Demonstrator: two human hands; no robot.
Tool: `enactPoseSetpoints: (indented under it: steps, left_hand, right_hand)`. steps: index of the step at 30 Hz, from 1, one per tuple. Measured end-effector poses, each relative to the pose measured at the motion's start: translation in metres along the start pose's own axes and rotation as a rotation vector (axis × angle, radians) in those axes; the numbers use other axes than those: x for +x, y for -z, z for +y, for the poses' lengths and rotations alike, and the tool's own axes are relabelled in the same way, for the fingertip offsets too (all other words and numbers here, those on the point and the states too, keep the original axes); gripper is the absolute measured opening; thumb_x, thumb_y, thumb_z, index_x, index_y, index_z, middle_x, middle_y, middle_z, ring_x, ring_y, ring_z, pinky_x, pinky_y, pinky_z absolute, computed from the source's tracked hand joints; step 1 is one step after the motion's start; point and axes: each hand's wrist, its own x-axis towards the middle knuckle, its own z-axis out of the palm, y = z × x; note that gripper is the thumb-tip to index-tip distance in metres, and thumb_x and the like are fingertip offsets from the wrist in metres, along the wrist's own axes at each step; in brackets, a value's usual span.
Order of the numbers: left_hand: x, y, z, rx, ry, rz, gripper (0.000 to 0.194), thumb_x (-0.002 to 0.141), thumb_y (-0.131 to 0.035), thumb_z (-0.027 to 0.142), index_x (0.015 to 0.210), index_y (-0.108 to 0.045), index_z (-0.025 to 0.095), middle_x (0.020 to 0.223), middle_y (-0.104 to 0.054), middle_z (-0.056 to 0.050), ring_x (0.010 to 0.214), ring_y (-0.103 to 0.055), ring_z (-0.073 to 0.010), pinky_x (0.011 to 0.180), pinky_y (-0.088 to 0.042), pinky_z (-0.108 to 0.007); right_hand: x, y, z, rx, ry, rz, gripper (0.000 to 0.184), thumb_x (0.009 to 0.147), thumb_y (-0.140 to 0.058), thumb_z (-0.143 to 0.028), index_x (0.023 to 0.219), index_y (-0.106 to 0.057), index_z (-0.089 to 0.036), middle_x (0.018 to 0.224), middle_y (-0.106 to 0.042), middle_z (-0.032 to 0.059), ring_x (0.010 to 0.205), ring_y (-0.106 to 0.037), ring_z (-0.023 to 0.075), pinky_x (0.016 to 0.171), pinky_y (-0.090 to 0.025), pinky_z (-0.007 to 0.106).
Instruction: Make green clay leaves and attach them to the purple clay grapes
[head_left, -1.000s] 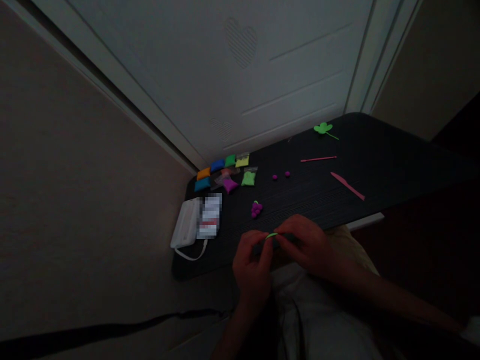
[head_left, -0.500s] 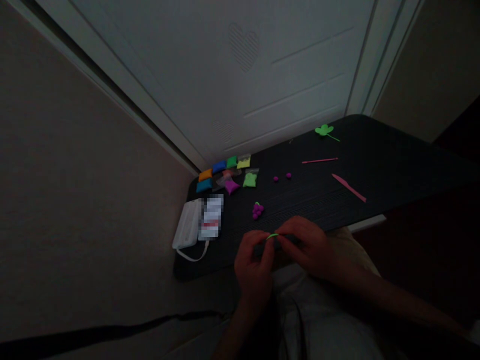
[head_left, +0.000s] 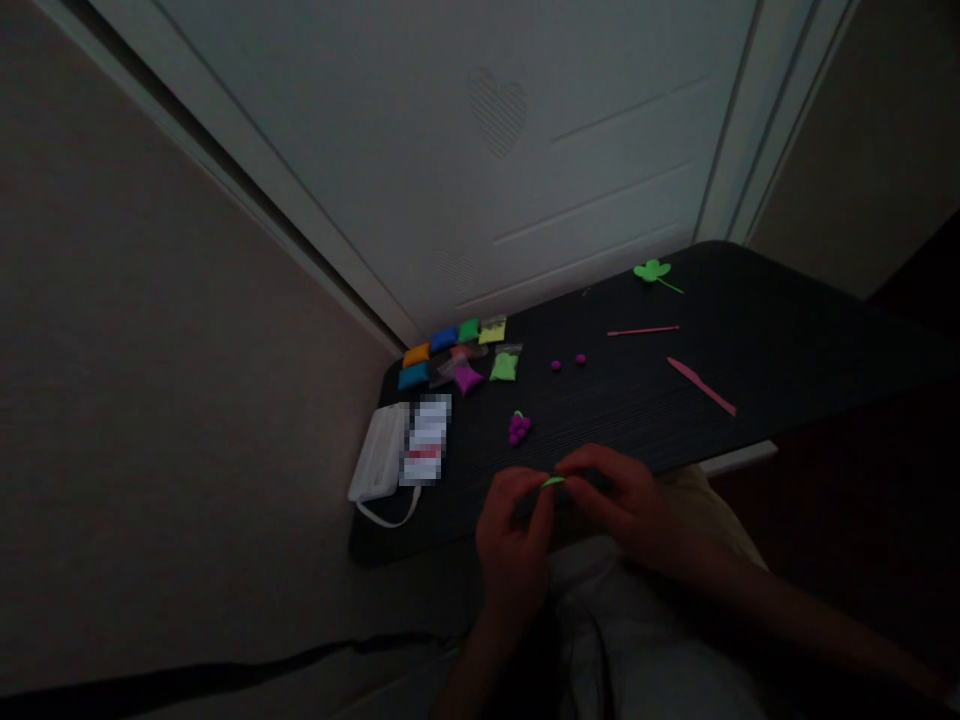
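Note:
A small strip of bright green clay point(head_left: 553, 481) is pinched between the fingertips of my left hand point(head_left: 514, 545) and my right hand point(head_left: 619, 500), just over the near edge of the dark table point(head_left: 750, 340). Both hands are closed on it, fingers curled. A little purple clay grape cluster point(head_left: 518, 428) with a green tip lies on the table just beyond my hands. Two tiny purple balls point(head_left: 568, 363) lie farther back.
Several coloured clay packets point(head_left: 459, 355) sit at the table's far left corner. A white case with a cable point(head_left: 382, 462) lies at the near left. A green clay leaf shape point(head_left: 651, 271), a thin pink stick point(head_left: 643, 330) and a pink knife tool point(head_left: 702, 386) lie to the right. A white door stands behind.
My hands stay together on the green strip with only slight finger movement. The whole view has shifted a little downward in the frame.

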Motion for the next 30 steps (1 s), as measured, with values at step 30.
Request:
enactPoseSetpoints:
  steps: [30]
  left_hand:
    - [0.059,-0.011,-0.028,0.282,0.020,-0.020,0.041,0.075,-0.057,0.023,0.115,-0.049,0.021,0.107,-0.059,-0.007,0.095,-0.057,-0.0183,0.084,-0.045,-0.036]
  right_hand:
    - [0.021,0.017,0.015,0.317,-0.382,0.119,0.020,0.074,-0.062,-0.035,0.089,-0.059,-0.021,0.087,-0.062,0.0026,0.081,-0.060,0.0169,0.073,-0.048,0.028]
